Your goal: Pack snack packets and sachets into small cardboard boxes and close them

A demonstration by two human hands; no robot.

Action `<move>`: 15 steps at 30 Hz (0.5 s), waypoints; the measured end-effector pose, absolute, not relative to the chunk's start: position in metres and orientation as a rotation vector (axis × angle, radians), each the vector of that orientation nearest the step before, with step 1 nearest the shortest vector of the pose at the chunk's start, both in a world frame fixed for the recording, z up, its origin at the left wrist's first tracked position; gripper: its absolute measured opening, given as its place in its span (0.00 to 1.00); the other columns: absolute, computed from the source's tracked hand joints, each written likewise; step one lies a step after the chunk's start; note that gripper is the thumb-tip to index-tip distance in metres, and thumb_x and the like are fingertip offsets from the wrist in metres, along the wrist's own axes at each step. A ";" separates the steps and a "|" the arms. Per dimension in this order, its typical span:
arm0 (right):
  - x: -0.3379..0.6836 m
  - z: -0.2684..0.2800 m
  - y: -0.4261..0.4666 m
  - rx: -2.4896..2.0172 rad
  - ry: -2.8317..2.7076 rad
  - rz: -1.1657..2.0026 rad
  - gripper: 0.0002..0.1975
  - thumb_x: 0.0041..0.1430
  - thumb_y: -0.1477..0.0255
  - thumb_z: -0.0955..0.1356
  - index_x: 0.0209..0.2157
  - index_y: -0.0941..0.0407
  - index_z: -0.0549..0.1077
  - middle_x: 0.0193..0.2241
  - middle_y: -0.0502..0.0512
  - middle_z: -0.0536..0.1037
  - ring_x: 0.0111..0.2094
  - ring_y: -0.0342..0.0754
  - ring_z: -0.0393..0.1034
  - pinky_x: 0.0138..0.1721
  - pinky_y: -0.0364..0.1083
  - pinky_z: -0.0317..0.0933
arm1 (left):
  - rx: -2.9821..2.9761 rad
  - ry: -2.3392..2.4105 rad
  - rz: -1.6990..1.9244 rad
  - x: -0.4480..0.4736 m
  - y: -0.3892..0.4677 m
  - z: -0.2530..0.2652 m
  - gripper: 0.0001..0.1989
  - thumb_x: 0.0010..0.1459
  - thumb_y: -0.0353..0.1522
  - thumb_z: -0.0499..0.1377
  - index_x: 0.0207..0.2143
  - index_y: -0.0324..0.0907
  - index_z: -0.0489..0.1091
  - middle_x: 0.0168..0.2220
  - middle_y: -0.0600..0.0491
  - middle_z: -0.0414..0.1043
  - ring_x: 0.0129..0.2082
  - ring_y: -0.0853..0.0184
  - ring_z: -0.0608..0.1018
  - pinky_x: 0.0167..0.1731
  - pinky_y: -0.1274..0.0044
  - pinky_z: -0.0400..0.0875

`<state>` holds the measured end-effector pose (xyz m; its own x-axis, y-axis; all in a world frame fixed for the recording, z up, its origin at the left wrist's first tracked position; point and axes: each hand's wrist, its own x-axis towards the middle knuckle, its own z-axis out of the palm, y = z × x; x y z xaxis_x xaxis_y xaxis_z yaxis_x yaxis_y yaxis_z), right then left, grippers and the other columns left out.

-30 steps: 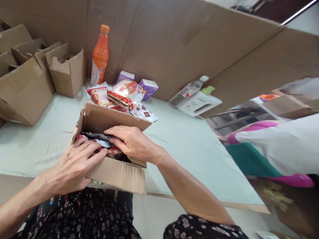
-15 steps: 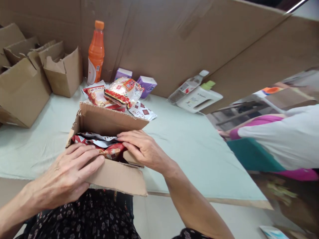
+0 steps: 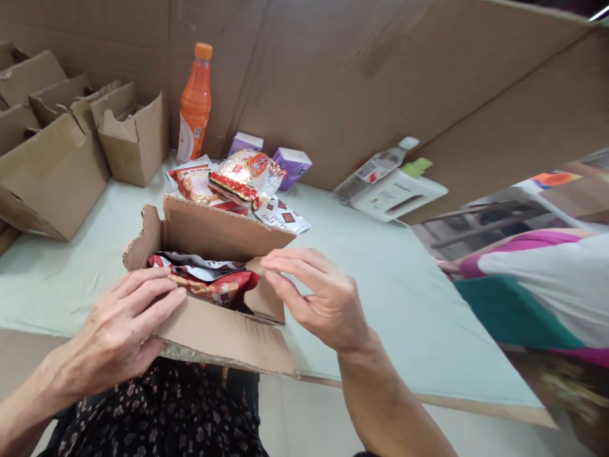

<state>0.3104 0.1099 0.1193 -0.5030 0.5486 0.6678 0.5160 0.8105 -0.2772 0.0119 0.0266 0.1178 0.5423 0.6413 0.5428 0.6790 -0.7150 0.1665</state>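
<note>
An open cardboard box (image 3: 223,222) stands before me with its flaps up or folded out. Inside lie a red snack packet (image 3: 228,287) and a white-and-dark packet (image 3: 202,266). My left hand (image 3: 128,324) grips the box's front flap at the left, fingers over the fold and thumb beneath. At the right end, my right hand (image 3: 316,292) pinches the top of the side flap (image 3: 266,289) between thumb and fingers.
Behind the box are a bagged snack (image 3: 247,178), more packets (image 3: 283,216), purple cartons (image 3: 291,168) and an orange drink bottle (image 3: 195,105). Empty boxes (image 3: 52,171) stand left. A clear bottle (image 3: 375,168) and white jug (image 3: 399,193) lean right. Another person's sleeve (image 3: 547,266) shows at right.
My right hand has left the packets inside and moved right to the side flap, which now stands more upright. The left side flap has risen too. The view has shifted slightly.
</note>
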 end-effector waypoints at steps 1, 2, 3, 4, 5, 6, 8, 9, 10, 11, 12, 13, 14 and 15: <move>0.312 0.120 0.108 -0.772 -2.221 0.062 0.07 0.67 0.78 0.69 0.40 0.53 0.78 0.38 0.55 0.84 0.39 0.49 0.80 0.42 0.49 0.73 | -2.676 -1.168 -0.929 0.011 0.026 0.117 0.25 0.57 0.17 0.55 0.56 0.38 0.70 0.50 0.44 0.78 0.59 0.55 0.75 0.57 0.64 0.76; 0.312 0.119 0.106 -0.765 -2.256 0.078 0.06 0.67 0.78 0.69 0.39 0.53 0.78 0.37 0.55 0.84 0.38 0.49 0.80 0.41 0.49 0.72 | -2.637 -1.179 -0.950 0.011 0.026 0.117 0.25 0.57 0.17 0.56 0.56 0.38 0.70 0.49 0.44 0.78 0.60 0.54 0.75 0.57 0.63 0.76; 0.313 0.119 0.105 -0.759 -2.298 0.100 0.06 0.68 0.78 0.69 0.38 0.54 0.78 0.38 0.55 0.84 0.38 0.49 0.79 0.41 0.49 0.71 | -2.584 -1.190 -0.969 0.011 0.025 0.117 0.24 0.57 0.17 0.57 0.55 0.38 0.70 0.48 0.44 0.79 0.60 0.53 0.75 0.57 0.62 0.76; 0.312 0.117 0.106 -0.755 -2.338 0.123 0.06 0.68 0.77 0.69 0.38 0.54 0.78 0.39 0.56 0.84 0.38 0.49 0.79 0.41 0.49 0.71 | -2.524 -1.200 -0.986 0.011 0.024 0.117 0.23 0.57 0.17 0.59 0.54 0.38 0.71 0.48 0.44 0.79 0.60 0.51 0.75 0.56 0.61 0.76; 0.312 0.116 0.106 -0.751 -2.373 0.142 0.06 0.68 0.77 0.69 0.38 0.55 0.78 0.40 0.57 0.84 0.39 0.49 0.79 0.41 0.50 0.70 | -2.459 -1.212 -1.000 0.012 0.023 0.117 0.23 0.56 0.18 0.61 0.53 0.39 0.72 0.47 0.44 0.79 0.59 0.49 0.75 0.56 0.59 0.76; 0.311 0.114 0.107 -0.749 -2.397 0.154 0.05 0.68 0.77 0.69 0.38 0.55 0.78 0.41 0.57 0.83 0.40 0.49 0.79 0.41 0.50 0.70 | -2.395 -1.230 -1.014 0.012 0.022 0.117 0.22 0.55 0.18 0.62 0.52 0.40 0.72 0.47 0.44 0.79 0.59 0.48 0.75 0.56 0.57 0.75; 0.310 0.112 0.109 -0.753 -2.407 0.158 0.05 0.68 0.76 0.69 0.39 0.55 0.78 0.42 0.58 0.83 0.41 0.50 0.78 0.42 0.50 0.71 | -2.291 -1.281 -1.050 0.014 0.020 0.116 0.22 0.54 0.19 0.63 0.51 0.42 0.73 0.48 0.44 0.78 0.60 0.45 0.75 0.57 0.52 0.73; 0.309 0.111 0.110 -0.758 -2.400 0.161 0.05 0.68 0.76 0.69 0.40 0.55 0.79 0.42 0.58 0.83 0.41 0.50 0.78 0.42 0.50 0.71 | -2.250 -1.315 -1.074 0.015 0.019 0.115 0.22 0.54 0.19 0.64 0.50 0.43 0.73 0.49 0.44 0.77 0.61 0.44 0.73 0.58 0.51 0.72; 0.309 0.110 0.110 -0.764 -2.382 0.165 0.05 0.68 0.76 0.69 0.40 0.55 0.79 0.42 0.58 0.83 0.40 0.50 0.78 0.42 0.50 0.71 | -2.218 -1.347 -1.103 0.016 0.018 0.114 0.22 0.53 0.19 0.64 0.49 0.44 0.74 0.52 0.44 0.75 0.63 0.44 0.72 0.58 0.51 0.72; 0.308 0.109 0.111 -0.773 -2.357 0.173 0.05 0.68 0.76 0.70 0.41 0.55 0.79 0.42 0.58 0.83 0.40 0.50 0.78 0.42 0.50 0.72 | -2.202 -1.371 -1.140 0.016 0.018 0.113 0.22 0.53 0.19 0.64 0.49 0.44 0.74 0.55 0.44 0.73 0.65 0.44 0.71 0.59 0.51 0.72; 0.308 0.107 0.111 -0.784 -2.327 0.182 0.05 0.67 0.76 0.70 0.41 0.55 0.79 0.42 0.58 0.83 0.41 0.50 0.79 0.43 0.50 0.72 | -2.203 -1.391 -1.184 0.016 0.017 0.111 0.22 0.53 0.18 0.64 0.49 0.45 0.74 0.58 0.44 0.71 0.66 0.44 0.69 0.60 0.52 0.72; 0.307 0.106 0.110 -0.797 -2.297 0.187 0.05 0.67 0.76 0.70 0.41 0.55 0.79 0.42 0.58 0.83 0.41 0.50 0.79 0.43 0.50 0.73 | -2.222 -1.408 -1.224 0.016 0.017 0.110 0.22 0.54 0.18 0.63 0.49 0.45 0.73 0.61 0.44 0.68 0.67 0.45 0.69 0.60 0.53 0.73; 0.306 0.106 0.110 -0.807 -2.271 0.188 0.06 0.67 0.76 0.69 0.41 0.54 0.79 0.42 0.58 0.83 0.41 0.50 0.79 0.43 0.50 0.73 | -2.255 -1.423 -1.248 0.016 0.017 0.108 0.22 0.55 0.18 0.62 0.50 0.44 0.73 0.63 0.43 0.66 0.66 0.47 0.70 0.60 0.55 0.74; 0.306 0.105 0.110 -0.815 -2.254 0.186 0.06 0.68 0.76 0.69 0.41 0.54 0.80 0.41 0.58 0.84 0.41 0.50 0.79 0.43 0.50 0.73 | -2.301 -1.428 -1.254 0.015 0.018 0.107 0.22 0.56 0.18 0.61 0.50 0.44 0.72 0.63 0.43 0.66 0.64 0.49 0.72 0.58 0.58 0.76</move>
